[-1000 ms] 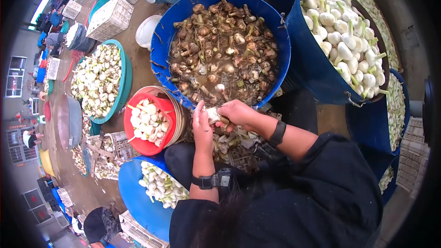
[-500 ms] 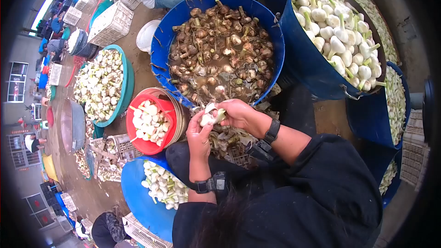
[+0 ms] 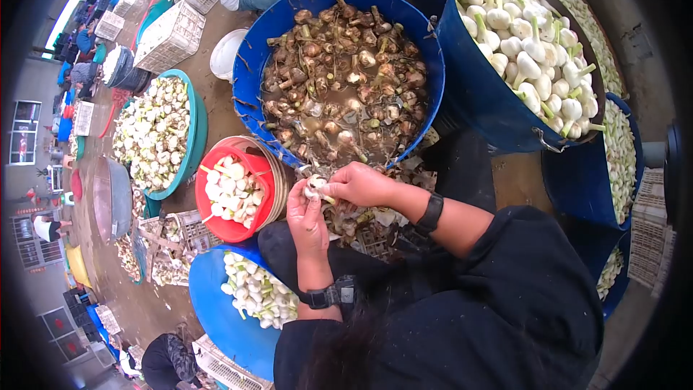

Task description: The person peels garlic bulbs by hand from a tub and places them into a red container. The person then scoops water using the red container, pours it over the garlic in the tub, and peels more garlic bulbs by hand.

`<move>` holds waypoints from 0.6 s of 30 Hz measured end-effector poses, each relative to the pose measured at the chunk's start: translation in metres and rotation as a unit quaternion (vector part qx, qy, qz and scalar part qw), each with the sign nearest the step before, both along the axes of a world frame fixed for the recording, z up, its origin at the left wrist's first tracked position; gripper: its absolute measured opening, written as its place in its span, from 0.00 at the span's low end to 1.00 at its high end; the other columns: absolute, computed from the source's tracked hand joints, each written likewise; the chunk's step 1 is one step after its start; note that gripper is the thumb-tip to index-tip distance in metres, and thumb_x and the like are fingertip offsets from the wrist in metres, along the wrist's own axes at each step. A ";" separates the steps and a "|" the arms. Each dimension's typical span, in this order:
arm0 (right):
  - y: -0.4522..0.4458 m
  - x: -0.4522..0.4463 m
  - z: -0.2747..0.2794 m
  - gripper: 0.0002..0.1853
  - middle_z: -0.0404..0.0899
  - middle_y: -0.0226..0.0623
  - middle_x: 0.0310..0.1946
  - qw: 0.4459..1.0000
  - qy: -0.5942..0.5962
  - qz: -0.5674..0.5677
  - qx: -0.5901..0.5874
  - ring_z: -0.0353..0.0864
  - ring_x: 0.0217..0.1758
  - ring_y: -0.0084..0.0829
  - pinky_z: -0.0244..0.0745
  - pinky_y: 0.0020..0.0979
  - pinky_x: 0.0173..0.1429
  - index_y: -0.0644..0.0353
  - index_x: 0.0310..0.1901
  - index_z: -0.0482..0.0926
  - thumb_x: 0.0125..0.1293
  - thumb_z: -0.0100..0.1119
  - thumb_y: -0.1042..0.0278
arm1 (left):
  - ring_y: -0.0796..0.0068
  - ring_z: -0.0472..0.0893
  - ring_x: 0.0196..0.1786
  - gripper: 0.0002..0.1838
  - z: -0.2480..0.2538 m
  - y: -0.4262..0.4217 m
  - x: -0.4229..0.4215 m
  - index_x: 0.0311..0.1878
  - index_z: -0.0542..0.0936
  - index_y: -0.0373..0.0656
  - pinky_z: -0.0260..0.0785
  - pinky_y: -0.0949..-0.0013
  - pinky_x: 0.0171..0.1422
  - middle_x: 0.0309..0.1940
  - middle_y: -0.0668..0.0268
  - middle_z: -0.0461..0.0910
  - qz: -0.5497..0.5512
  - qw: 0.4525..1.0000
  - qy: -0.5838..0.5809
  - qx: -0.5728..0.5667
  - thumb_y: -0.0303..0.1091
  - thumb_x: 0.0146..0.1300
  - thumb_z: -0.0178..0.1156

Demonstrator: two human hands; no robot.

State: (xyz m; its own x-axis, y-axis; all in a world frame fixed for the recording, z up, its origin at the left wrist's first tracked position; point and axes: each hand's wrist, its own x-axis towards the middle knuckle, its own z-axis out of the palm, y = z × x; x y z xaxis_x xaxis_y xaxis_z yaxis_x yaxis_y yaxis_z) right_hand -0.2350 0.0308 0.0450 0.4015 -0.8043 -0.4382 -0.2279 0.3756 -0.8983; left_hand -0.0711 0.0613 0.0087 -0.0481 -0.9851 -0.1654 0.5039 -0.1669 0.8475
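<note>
Head view: the garlic bulb (image 3: 314, 186) sits between both hands, just beyond the near rim of the blue tub. My left hand (image 3: 307, 218) pinches it from the left, thumb on the near side. My right hand (image 3: 358, 186) is closed on its right side, by the greenish stalk; I cannot tell exactly where the hidden fingertips bear.

Handling: I judge the bulb light and firm, its stalk stiffer than its papery skin. The skin probably tears easily, and moisture may make it slippery. Recommended hold: support the round body with my left thumb and fingers; take the stalk or a loose skin edge with my right. Limit pressure, since hard squeezing could bruise or split the cloves.

Surroundings: on the far side, the blue tub (image 3: 437, 76) contains brown, unpeeled bulbs in murky water. To the left, a red basin (image 3: 268, 198) contains pale bulbs. Near left, a light-blue basin (image 3: 216, 325) contains white bulbs with stalks. Far right, a dark-blue drum (image 3: 465, 97) is heaped with larger-looking white bulbs.
</note>
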 end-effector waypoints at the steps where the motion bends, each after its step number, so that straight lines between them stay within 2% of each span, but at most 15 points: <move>1: 0.001 0.003 -0.001 0.15 0.79 0.36 0.20 0.999 0.012 -0.019 -0.032 0.76 0.21 0.23 0.71 0.30 0.30 0.62 0.28 0.81 0.63 0.54 0.59 | 0.71 0.73 0.52 0.22 0.000 0.000 0.000 0.57 0.65 0.34 0.63 0.68 0.61 0.50 0.59 0.72 0.000 1.000 -0.001 -0.003 0.21 0.58 0.56; 4: 0.005 0.007 -0.009 0.14 0.78 0.32 0.19 0.995 0.030 -0.041 -0.084 0.74 0.21 0.21 0.70 0.29 0.29 0.62 0.29 0.79 0.64 0.52 0.61 | 0.71 0.73 0.53 0.22 0.009 0.000 0.002 0.57 0.66 0.35 0.64 0.67 0.60 0.50 0.59 0.73 -0.020 1.000 0.004 0.018 0.21 0.59 0.56; 6: 0.004 0.005 -0.012 0.13 0.78 0.35 0.18 0.996 -0.040 -0.034 -0.071 0.76 0.21 0.27 0.71 0.31 0.30 0.63 0.27 0.78 0.61 0.53 0.61 | 0.71 0.73 0.53 0.21 0.011 0.001 0.004 0.57 0.66 0.35 0.65 0.66 0.59 0.49 0.58 0.73 -0.041 0.998 0.012 0.043 0.22 0.59 0.55; 9: 0.002 -0.001 -0.011 0.13 0.75 0.33 0.17 0.994 -0.071 -0.009 -0.086 0.74 0.21 0.24 0.69 0.30 0.29 0.63 0.27 0.77 0.61 0.52 0.62 | 0.69 0.74 0.52 0.19 0.004 0.007 0.007 0.56 0.68 0.37 0.68 0.64 0.58 0.46 0.59 0.75 -0.093 0.993 0.018 0.064 0.23 0.60 0.54; 11: 0.005 -0.005 -0.015 0.13 0.73 0.32 0.16 0.995 -0.088 -0.002 -0.047 0.71 0.21 0.22 0.68 0.30 0.28 0.63 0.26 0.76 0.61 0.52 0.62 | 0.65 0.76 0.50 0.17 -0.011 0.010 0.007 0.55 0.70 0.39 0.70 0.61 0.57 0.45 0.60 0.76 -0.037 0.963 0.244 0.112 0.27 0.62 0.53; 12: 0.006 -0.007 -0.018 0.13 0.71 0.31 0.15 0.994 -0.104 0.005 -0.008 0.68 0.21 0.21 0.66 0.29 0.28 0.63 0.24 0.75 0.60 0.52 0.62 | 0.65 0.76 0.50 0.17 -0.015 0.011 0.008 0.55 0.70 0.39 0.70 0.61 0.57 0.45 0.60 0.76 -0.037 0.963 0.244 0.112 0.27 0.62 0.53; 14: 0.015 -0.008 -0.027 0.13 0.70 0.30 0.14 0.994 -0.106 -0.017 -0.012 0.66 0.20 0.20 0.65 0.29 0.27 0.63 0.23 0.73 0.60 0.53 0.63 | 0.62 0.76 0.51 0.16 -0.025 0.012 0.012 0.54 0.71 0.40 0.70 0.60 0.58 0.48 0.60 0.76 0.007 0.961 0.262 0.086 0.30 0.64 0.52; 15: 0.019 -0.009 -0.031 0.14 0.68 0.29 0.14 0.994 -0.105 -0.040 -0.013 0.64 0.20 0.19 0.63 0.29 0.26 0.64 0.22 0.72 0.60 0.53 0.63 | 0.62 0.74 0.55 0.16 -0.018 0.011 0.014 0.55 0.71 0.40 0.67 0.60 0.61 0.50 0.58 0.75 -0.012 0.959 0.259 0.115 0.33 0.64 0.52; 16: 0.021 -0.012 -0.032 0.14 0.68 0.29 0.14 0.994 -0.104 -0.038 -0.009 0.64 0.20 0.19 0.63 0.29 0.26 0.64 0.22 0.72 0.60 0.53 0.63 | 0.63 0.72 0.57 0.21 0.009 0.008 0.002 0.57 0.70 0.38 0.64 0.64 0.62 0.51 0.58 0.74 -0.056 0.971 0.218 0.078 0.35 0.61 0.56; 17: 0.022 -0.014 -0.031 0.13 0.67 0.31 0.13 0.995 -0.090 -0.033 -0.040 0.63 0.20 0.20 0.63 0.30 0.26 0.64 0.22 0.72 0.59 0.53 0.64 | 0.65 0.72 0.57 0.24 0.005 0.009 0.006 0.57 0.70 0.38 0.63 0.65 0.61 0.51 0.58 0.74 -0.082 0.996 0.031 0.008 0.35 0.59 0.59; 18: 0.020 -0.016 -0.029 0.12 0.67 0.32 0.13 0.994 -0.077 -0.029 -0.072 0.63 0.20 0.20 0.63 0.30 0.26 0.64 0.22 0.71 0.58 0.53 0.65 | 0.67 0.71 0.56 0.26 0.006 0.007 0.009 0.58 0.70 0.37 0.62 0.67 0.61 0.51 0.58 0.74 -0.105 0.980 -0.159 -0.062 0.35 0.57 0.62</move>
